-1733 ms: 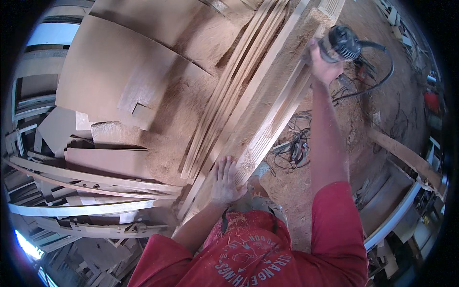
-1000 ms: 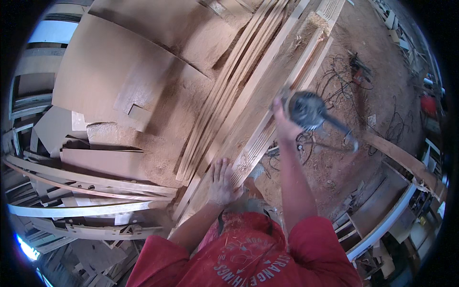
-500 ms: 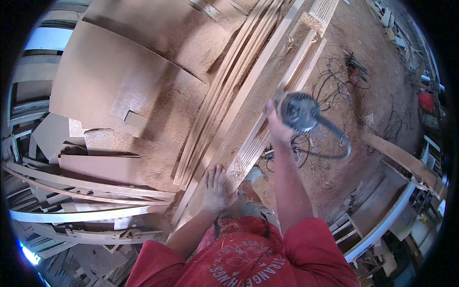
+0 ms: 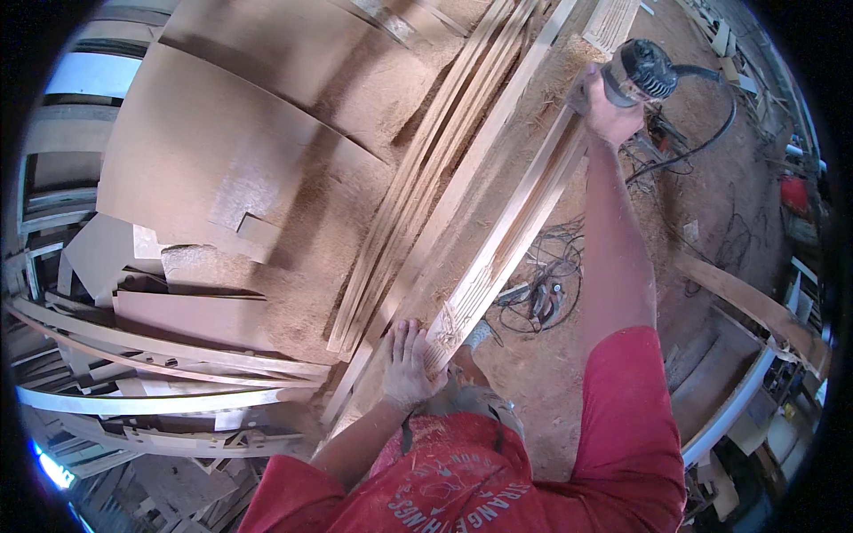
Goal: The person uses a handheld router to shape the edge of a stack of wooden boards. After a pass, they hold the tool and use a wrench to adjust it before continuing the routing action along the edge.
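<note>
A long, pale, grooved plank (image 4: 511,240) lies slantwise across the sawdust-covered bench, its splintered near end at the bench's near edge and its far end under a grey, round-bodied power tool (image 4: 641,69) with a black cord trailing to the floor.

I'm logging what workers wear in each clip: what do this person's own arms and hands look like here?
Both hands, left hand and right hand, are bare, with no gloves, and both forearms are bare too. Short red sleeves cover the upper arms, part of a red shirt with white lettering on the chest. I see no watch or rings.
</note>
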Motion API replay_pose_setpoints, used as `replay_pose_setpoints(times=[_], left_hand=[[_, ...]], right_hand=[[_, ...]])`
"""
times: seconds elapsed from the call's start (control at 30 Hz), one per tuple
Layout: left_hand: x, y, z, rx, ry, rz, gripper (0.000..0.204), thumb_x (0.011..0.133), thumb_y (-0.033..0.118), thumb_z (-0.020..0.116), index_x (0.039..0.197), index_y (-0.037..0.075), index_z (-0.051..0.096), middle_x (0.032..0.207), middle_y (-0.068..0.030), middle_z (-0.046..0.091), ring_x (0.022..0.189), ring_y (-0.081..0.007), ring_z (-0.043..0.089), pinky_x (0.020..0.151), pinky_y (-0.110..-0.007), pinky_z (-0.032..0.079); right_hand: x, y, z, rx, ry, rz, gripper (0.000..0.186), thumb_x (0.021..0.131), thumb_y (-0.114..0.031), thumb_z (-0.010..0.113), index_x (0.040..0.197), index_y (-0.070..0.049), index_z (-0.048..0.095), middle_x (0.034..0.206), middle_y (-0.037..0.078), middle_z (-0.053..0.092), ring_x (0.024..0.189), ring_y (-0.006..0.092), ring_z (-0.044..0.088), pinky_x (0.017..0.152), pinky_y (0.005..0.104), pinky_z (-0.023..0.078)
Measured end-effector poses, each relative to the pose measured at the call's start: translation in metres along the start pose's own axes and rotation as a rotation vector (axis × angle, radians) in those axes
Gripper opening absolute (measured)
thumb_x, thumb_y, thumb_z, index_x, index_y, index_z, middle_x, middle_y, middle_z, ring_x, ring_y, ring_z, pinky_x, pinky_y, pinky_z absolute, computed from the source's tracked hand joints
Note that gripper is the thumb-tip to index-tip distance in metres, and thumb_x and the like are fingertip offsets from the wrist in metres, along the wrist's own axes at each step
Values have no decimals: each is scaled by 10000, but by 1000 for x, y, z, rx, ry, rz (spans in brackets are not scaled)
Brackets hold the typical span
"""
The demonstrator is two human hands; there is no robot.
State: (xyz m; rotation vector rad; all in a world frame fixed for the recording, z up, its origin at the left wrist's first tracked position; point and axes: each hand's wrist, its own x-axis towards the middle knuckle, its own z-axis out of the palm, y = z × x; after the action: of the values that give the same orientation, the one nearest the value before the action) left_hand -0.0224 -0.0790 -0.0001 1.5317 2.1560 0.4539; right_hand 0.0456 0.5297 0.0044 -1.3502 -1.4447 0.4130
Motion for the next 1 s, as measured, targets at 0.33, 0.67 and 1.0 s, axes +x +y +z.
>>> replay_pose_setpoints(times=[0.33, 0.67, 1.0], left_hand=[[5, 2, -5, 32, -18, 11, 963, 915, 448, 810, 1636, -46, 406, 1711, -341, 444, 1655, -555, 346, 1360, -705, 265], [4, 2, -3, 22, 35, 35, 944, 909, 421, 808, 1623, -62, 422, 1722, -334, 433, 1666, -548, 331, 1360, -706, 262], [4, 3, -2, 23, 0, 17, 973, 896, 411, 816, 1650, -29, 385, 1738, -319, 416, 1675, -528, 320, 1379, -680, 230]], right_hand=[[56, 29, 18, -134, 31, 119, 988, 668, -706, 1020, 1344, -28, 776, 1314, 189, 825, 1248, 350, 783, 1095, 480, 586], [-23, -7, -14, -47, -54, -16, 715, 843, -542, 1010, 1240, 10, 789, 1196, 118, 835, 1133, 255, 787, 1092, 440, 578], [-207, -1, -76, -843, -217, -516, 915, 1063, -666, 704, 1713, -95, 406, 1758, 175, 428, 1550, 349, 524, 1328, 551, 418]])
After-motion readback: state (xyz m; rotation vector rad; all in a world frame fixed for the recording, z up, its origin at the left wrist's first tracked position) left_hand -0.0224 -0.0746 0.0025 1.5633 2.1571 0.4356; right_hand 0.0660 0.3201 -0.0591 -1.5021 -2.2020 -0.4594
